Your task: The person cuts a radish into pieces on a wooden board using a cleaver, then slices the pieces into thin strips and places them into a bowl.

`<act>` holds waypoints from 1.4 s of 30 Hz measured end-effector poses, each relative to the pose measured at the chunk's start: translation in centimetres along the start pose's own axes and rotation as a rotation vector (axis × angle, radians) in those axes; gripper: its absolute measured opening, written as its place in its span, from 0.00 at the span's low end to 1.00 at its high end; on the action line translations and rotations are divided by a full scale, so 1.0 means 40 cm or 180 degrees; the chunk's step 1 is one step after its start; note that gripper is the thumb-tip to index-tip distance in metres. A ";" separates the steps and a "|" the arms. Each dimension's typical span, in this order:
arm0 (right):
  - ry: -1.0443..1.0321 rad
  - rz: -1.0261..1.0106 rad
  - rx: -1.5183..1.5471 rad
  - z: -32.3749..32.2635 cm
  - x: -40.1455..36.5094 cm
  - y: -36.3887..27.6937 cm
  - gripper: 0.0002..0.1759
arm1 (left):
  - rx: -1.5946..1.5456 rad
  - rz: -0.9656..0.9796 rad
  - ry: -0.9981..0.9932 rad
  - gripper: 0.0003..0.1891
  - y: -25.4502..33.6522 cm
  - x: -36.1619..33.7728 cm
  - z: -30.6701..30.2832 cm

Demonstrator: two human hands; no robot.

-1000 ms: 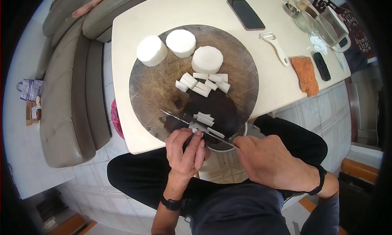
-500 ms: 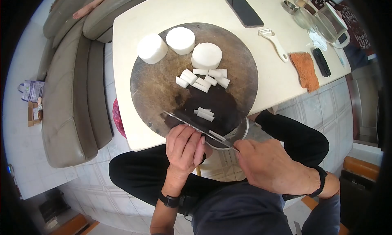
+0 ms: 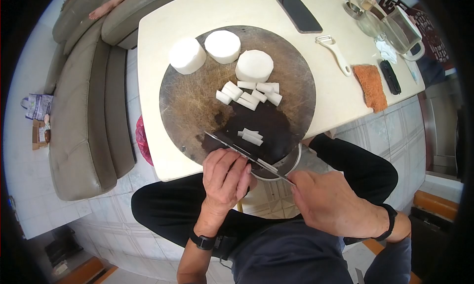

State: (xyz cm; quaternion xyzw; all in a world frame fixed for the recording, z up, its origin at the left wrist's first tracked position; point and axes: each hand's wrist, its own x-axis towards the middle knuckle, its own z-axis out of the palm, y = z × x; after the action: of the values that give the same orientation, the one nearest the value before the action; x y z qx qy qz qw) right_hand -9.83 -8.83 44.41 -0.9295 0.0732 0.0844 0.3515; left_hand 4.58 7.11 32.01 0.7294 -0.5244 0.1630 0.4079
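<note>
My right hand (image 3: 328,202) grips the handle of a knife (image 3: 256,159), its blade slanting over the near edge of a round wooden chopping board (image 3: 185,106). My left hand (image 3: 224,178) lies against the blade's near side with fingers curled; what they press on is hidden by the hand and blade. Just beyond the blade lie a few thin white radish slices (image 3: 252,136). Further up are several short white radish sticks (image 3: 249,100) in a loose heap. Three thick white radish rounds (image 3: 254,66) stand along the board's far side.
A phone (image 3: 299,14), a peeler (image 3: 335,54), an orange cloth (image 3: 369,88), a black case (image 3: 390,77) and a clear jug (image 3: 401,31) are on the table (image 3: 153,52). A metal bowl (image 3: 295,161) sits below the board's near edge. Someone's bare foot (image 3: 101,11) rests on the sofa.
The view has shifted slightly, so the board and radish appear a little further right. The knife has moved slightly right with my right hand; my left hand stays beside it.
</note>
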 end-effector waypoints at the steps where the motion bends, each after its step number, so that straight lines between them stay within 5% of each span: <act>1: -0.0025 0.0001 -0.0070 0.001 0.000 -0.001 0.10 | -0.0006 -0.0005 0.0011 0.14 0.001 0.000 0.000; 10: -0.0379 0.0044 -0.0011 -0.003 0.024 -0.002 0.10 | -0.0024 -0.0018 0.0073 0.13 0.006 0.007 0.000; 19: 0.0374 -0.0419 -0.0375 0.035 0.088 0.005 0.08 | -0.0083 -0.0005 0.0055 0.12 0.001 -0.007 0.003; 34: -0.0164 -0.0295 -0.0675 0.012 0.032 -0.034 0.11 | 0.0034 -0.0040 0.0097 0.12 -0.003 -0.023 0.004; 42: 0.0216 -0.0382 -0.0586 0.035 0.083 -0.025 0.11 | 0.0026 0.0011 0.0106 0.12 -0.002 -0.016 0.003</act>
State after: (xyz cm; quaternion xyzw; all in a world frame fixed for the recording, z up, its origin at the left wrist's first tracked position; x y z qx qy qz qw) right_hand -6.56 -7.40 43.33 -0.9629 0.0212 0.0382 0.2664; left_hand 4.38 7.43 31.48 0.7274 -0.5181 0.1779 0.4134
